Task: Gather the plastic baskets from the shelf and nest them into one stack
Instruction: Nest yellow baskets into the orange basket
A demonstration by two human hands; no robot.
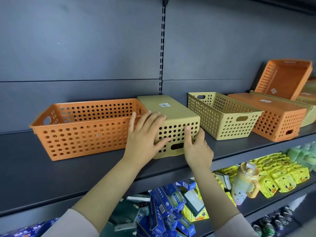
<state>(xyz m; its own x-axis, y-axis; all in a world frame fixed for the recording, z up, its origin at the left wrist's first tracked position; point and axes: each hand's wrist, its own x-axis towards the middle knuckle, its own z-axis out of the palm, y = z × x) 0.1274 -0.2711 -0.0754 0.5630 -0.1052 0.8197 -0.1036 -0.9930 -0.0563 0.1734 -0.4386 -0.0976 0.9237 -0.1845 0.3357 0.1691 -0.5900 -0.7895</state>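
An upside-down tan basket (172, 110) lies on the dark shelf (51, 177). My left hand (145, 137) rests on its near left corner, fingers spread over the top and front wall. My right hand (196, 147) grips its front right edge beside the handle slot. Left of it stands an upright orange basket (82, 134). To the right stand an upright tan basket (222, 117) and an upside-down orange basket (280, 117). Another orange basket (282, 77) leans tilted at the far right over a pale green one (309, 115).
The lower shelf holds blue boxes (171, 211), yellow duck packets (280, 175), a yellow cup with a handle (244, 182) and dark cans (273, 219). A slotted upright (162, 48) runs up the grey back panel.
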